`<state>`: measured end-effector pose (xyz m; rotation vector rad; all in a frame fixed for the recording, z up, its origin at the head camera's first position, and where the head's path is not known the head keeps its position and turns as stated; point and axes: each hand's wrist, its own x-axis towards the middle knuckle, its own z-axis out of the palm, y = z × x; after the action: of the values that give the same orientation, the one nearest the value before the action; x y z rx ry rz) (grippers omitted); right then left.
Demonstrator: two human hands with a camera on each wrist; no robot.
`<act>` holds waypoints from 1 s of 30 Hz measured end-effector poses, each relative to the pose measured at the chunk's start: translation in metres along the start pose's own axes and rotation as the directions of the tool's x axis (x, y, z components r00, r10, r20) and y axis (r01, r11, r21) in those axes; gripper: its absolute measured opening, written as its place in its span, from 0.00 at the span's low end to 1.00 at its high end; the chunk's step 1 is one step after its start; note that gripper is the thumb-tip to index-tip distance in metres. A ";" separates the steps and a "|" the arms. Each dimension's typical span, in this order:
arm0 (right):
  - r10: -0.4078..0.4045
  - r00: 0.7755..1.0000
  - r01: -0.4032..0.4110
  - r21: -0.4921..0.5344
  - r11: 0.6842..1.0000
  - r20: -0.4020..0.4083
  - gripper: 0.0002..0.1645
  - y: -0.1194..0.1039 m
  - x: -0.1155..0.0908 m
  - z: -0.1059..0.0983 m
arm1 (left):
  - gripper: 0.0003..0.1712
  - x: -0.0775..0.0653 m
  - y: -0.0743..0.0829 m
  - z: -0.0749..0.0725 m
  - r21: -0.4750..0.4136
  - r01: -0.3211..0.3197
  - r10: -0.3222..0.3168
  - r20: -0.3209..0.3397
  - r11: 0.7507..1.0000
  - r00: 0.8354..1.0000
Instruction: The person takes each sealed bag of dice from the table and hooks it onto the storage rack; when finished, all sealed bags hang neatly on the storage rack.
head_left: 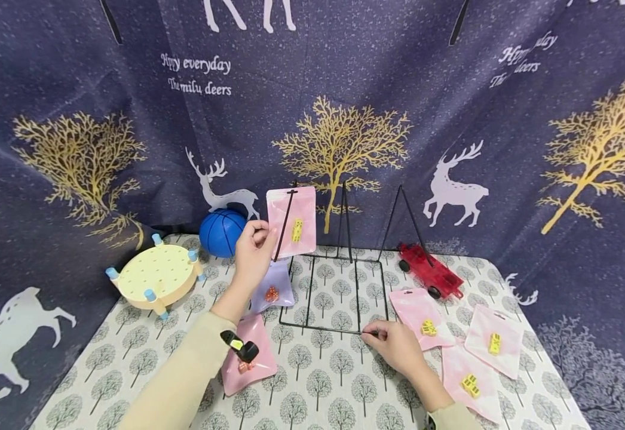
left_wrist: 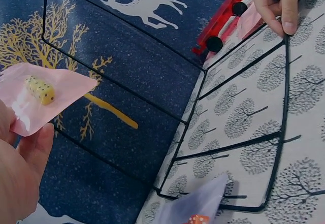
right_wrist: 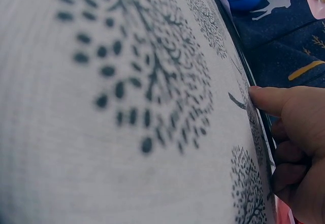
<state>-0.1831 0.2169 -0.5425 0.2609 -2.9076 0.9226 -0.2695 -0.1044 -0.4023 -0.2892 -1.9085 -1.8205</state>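
Observation:
My left hand pinches the left edge of a pink zip pouch with yellow dice showing through its window. One black rod of a wire display rack runs down the front of this pouch from the slot at its top. In the left wrist view, the pouch tilts outward between thumb and fingers. My right hand holds the rack's front bar near its right corner, thumb and index finger at the wire. Behind my left forearm lies a lilac pouch with orange dice.
Another pink pouch with orange dice lies at the left forearm. Three pink pouches with yellow dice, one of them nearest the rack, lie on the right. A red toy cart, blue ball and upturned yellow stool stand farther back.

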 end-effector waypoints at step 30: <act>-0.002 1.000 0.002 0.003 1.000 -0.001 0.04 -0.001 0.000 0.000 | 0.12 0.027 -0.039 0.007 0.058 0.073 -0.069 -0.077 0.996 0.995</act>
<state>-0.1830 0.2165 -0.5420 0.2630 -2.9044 0.9270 -0.3121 -0.1052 -0.4238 -0.1316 -1.9403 -1.7885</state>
